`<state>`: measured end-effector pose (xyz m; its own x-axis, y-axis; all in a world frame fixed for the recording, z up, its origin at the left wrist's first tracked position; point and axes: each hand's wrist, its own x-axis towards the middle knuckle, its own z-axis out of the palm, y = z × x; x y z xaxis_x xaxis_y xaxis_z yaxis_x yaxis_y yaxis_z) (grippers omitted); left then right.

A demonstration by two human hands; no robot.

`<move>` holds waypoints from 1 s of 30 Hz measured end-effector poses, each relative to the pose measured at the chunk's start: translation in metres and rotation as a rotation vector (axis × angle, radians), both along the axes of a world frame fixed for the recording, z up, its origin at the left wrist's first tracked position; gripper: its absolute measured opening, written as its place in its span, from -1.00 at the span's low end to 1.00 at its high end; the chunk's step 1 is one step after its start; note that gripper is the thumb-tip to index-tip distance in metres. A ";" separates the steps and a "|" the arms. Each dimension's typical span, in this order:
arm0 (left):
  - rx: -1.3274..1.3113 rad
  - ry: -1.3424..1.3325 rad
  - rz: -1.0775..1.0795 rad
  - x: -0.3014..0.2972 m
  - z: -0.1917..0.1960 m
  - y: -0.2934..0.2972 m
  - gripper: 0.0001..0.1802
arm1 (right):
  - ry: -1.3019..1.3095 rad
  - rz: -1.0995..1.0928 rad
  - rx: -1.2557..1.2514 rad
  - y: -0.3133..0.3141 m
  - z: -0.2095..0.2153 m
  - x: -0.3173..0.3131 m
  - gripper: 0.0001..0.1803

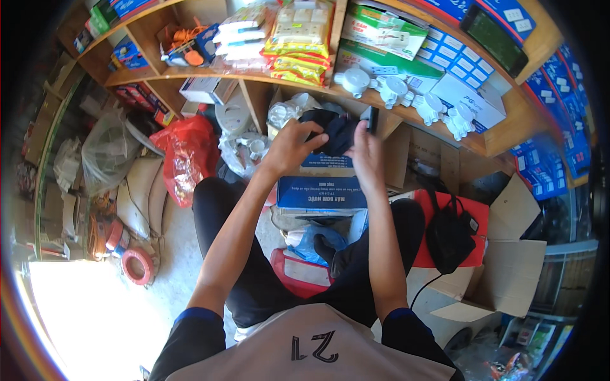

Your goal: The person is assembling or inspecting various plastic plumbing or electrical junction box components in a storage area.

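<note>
A bunched black cloth [334, 131] hangs in front of me, between my two hands. My left hand [293, 145] pinches its left side between thumb and fingers. On the right side my right hand [366, 151] is closed at the cloth's edge with the thumb up; its other fingers are partly hidden. A small dark upright object [373, 117] shows just above the right thumb, too blurred for me to name. Below the hands lies a blue and white carton [321, 192], between my knees and the shelf.
Wooden shelving [298, 84] curves across the front, with white round junction boxes [394, 91] and packaged power strips [297, 38]. A red plastic bag [185, 159] stands left. A black bag [450, 235] rests on a red box at right, beside an open cardboard box [508, 279].
</note>
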<state>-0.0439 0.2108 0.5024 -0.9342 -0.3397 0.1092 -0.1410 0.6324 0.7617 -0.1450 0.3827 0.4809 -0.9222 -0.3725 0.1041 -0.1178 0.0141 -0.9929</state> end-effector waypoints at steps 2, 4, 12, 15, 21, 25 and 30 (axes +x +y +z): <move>0.033 0.136 -0.024 -0.006 -0.004 -0.002 -0.65 | 0.203 -0.091 0.205 0.017 0.013 0.000 -0.22; -0.012 0.170 0.058 -0.009 -0.009 -0.007 -0.73 | 0.168 -0.162 0.092 0.023 0.009 -0.014 -0.27; 0.180 0.292 0.417 -0.004 -0.005 -0.034 -0.55 | -0.450 0.244 -0.680 0.056 0.036 -0.023 -0.34; -0.010 0.018 0.053 0.002 0.012 -0.013 -0.15 | -0.472 0.325 -0.758 0.047 0.035 -0.014 -0.33; -0.064 -0.040 -0.151 0.003 0.014 0.022 -0.14 | -0.539 0.385 -0.807 0.029 0.034 -0.003 -0.32; -0.069 0.073 -0.192 -0.005 -0.004 0.009 -0.24 | -0.452 0.393 -0.722 0.028 0.036 -0.006 -0.29; -0.106 0.048 -0.268 0.002 0.000 0.005 -0.57 | -0.230 0.259 -0.435 0.028 0.032 -0.006 -0.18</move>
